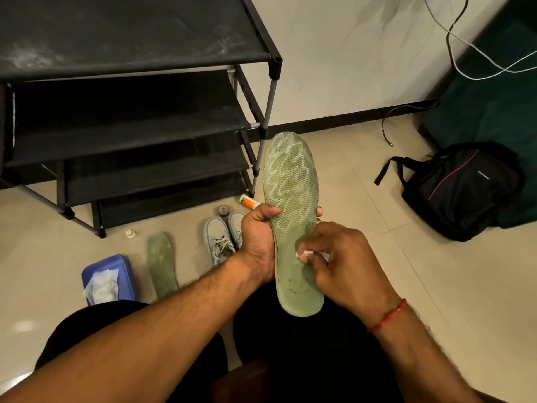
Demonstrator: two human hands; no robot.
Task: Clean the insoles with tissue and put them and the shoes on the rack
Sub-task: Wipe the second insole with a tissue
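I am holding the insole (290,181) over my lap, left hand (257,242) curled round its middle, right hand (340,257) pinching a tissue (306,253) against its near half, so I am mid-wipe, and next I am probably needing to work toward its far end.

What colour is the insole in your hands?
The insole is green with pale wavy lines, seen best in the head view.
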